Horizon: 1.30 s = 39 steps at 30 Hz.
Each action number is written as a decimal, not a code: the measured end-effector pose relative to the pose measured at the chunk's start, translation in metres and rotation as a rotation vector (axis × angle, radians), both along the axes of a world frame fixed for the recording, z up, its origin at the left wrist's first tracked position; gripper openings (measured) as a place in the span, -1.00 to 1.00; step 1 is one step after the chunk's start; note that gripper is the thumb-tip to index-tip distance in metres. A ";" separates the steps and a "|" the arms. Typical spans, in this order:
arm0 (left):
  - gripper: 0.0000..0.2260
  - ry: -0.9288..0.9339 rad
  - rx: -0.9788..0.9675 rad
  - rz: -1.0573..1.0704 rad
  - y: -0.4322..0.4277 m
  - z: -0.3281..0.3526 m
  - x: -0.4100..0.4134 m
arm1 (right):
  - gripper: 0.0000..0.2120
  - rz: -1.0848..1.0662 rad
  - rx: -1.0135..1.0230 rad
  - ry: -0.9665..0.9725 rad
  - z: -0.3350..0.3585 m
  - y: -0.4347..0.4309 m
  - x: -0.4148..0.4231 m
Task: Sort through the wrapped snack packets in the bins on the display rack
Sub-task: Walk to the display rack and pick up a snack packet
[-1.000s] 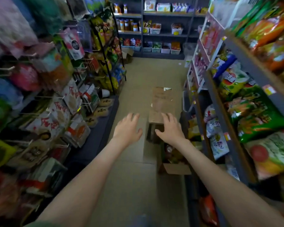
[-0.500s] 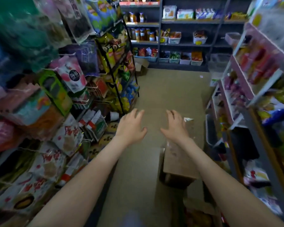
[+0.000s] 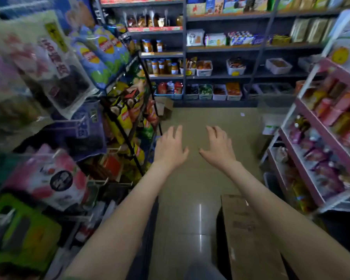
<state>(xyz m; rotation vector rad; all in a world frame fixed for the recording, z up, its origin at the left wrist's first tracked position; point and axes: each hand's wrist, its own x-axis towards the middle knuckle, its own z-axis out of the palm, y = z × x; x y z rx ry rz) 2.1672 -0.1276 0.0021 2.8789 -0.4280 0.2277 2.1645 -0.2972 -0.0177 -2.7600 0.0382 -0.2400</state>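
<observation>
The dark grey metal shelving rack (image 3: 216, 77) across the top of the frame looms nearer than a second ago (the person is walking up the aisle). The brown cardboard box (image 3: 249, 235) has slid to lower right. The small white plastic bins (image 3: 219, 97) of wrapped snack packets, upper centre, look well out of reach. Left hand (image 3: 170, 150) and right hand (image 3: 218, 150), mid-frame, are spread and empty.

You are looking down a shop aisle: beige tiled floor (image 3: 210, 118) is reflecting light at 6 o'clock, dark shelving (image 3: 226, 49) is spanning 12 o'clock, pink-edged rack (image 3: 329, 138) is standing at 3 o'clock.
</observation>
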 end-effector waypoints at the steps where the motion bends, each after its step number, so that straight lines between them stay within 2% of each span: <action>1: -0.35 -0.001 -0.004 -0.036 -0.012 0.003 0.024 | -0.25 -0.032 -0.009 -0.012 0.004 -0.010 0.019; 8: -0.34 -0.090 -0.099 -0.218 -0.111 0.018 0.198 | -0.23 -0.221 -0.071 -0.100 0.029 -0.110 0.175; 14: -0.31 -0.122 -0.042 -0.440 -0.228 0.031 0.343 | -0.25 -0.365 -0.034 -0.157 0.035 -0.215 0.304; 19: -0.28 -0.121 -0.026 -0.579 -0.333 0.045 0.443 | -0.25 -0.514 -0.056 -0.210 0.056 -0.322 0.366; 25: -0.32 -0.197 -0.140 -0.973 -0.504 0.072 0.486 | -0.31 -0.735 -0.147 -0.403 0.082 -0.453 0.370; 29: -0.35 -0.234 -0.171 -1.255 -0.623 0.100 0.494 | -0.30 -0.930 -0.254 -0.418 0.107 -0.542 0.350; 35: -0.29 -0.303 -0.169 -1.703 -0.785 0.158 0.471 | -0.28 -1.216 -0.391 -0.347 0.152 -0.631 0.291; 39: -0.27 -0.350 -0.036 -1.932 -0.844 0.166 0.433 | -0.24 -1.418 -0.308 -0.228 0.157 -0.652 0.237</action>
